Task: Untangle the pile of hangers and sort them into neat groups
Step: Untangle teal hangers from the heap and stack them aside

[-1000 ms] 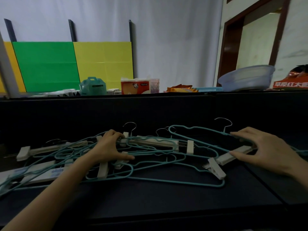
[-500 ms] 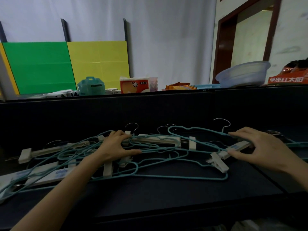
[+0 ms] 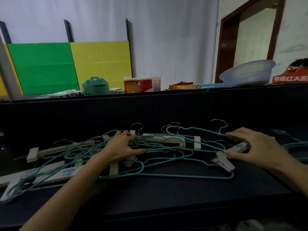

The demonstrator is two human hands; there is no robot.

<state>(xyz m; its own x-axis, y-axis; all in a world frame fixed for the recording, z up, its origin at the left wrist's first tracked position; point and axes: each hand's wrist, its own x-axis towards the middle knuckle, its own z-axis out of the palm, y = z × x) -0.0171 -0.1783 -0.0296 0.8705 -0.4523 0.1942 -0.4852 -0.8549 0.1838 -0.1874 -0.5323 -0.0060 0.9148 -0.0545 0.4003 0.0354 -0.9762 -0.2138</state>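
A tangled pile of hangers (image 3: 166,147) sprawls across the dark table (image 3: 166,194): thin teal wire hangers woven through white clip hangers with metal hooks. My left hand (image 3: 121,147) rests in the middle of the pile, fingers curled around teal wires by a white clip bar (image 3: 163,139). My right hand (image 3: 255,147) is at the pile's right end, thumb and fingers pinching a white clip hanger (image 3: 238,147) whose clip (image 3: 223,161) sticks out toward me. More white clip hangers (image 3: 46,174) lie at the left.
A dark raised ledge (image 3: 150,104) runs behind the pile. On it stand a teal box (image 3: 95,86), a tissue pack (image 3: 138,85), snack packets (image 3: 181,85) and a pale basin (image 3: 248,75). Green and yellow panels lean on the back wall.
Both hands stay in nearly the same spots on the pile; the right hand has closed a little more on the white clip hanger. The camera view shifted slightly.
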